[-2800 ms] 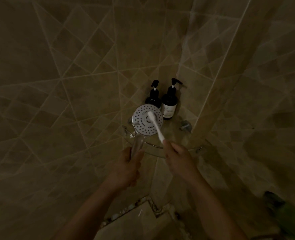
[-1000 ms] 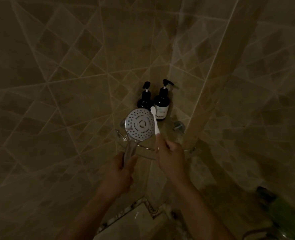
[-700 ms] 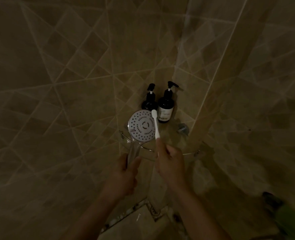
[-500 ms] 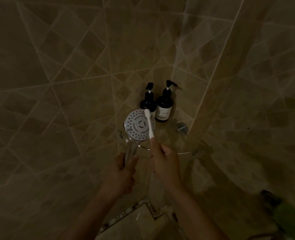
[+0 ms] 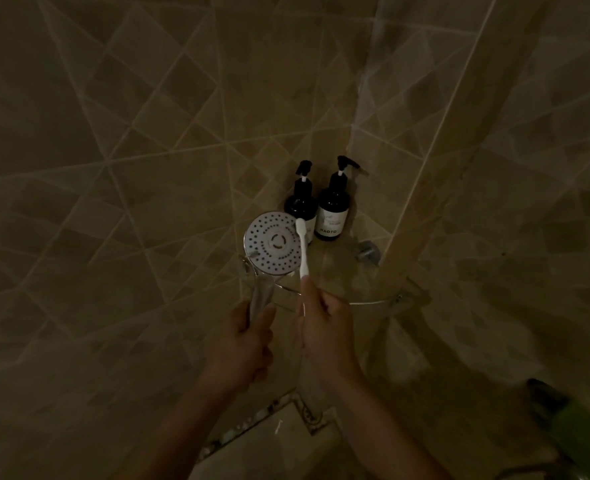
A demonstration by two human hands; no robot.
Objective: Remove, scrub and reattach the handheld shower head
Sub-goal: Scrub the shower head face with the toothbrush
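I see my left hand (image 5: pixel 248 336) gripping the shower head (image 5: pixel 274 244) by its handle, face toward me, while my right hand (image 5: pixel 324 323) pinches a toothbrush (image 5: pixel 303 249) lying upright along the face's right edge.

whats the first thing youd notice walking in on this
The bright round shower head stands out in the dim tiled corner, held up by its handle in the left hand. The right hand holds a white toothbrush with its bristle end at the face's right edge. Just behind, two dark pump bottles stand on the corner shelf.
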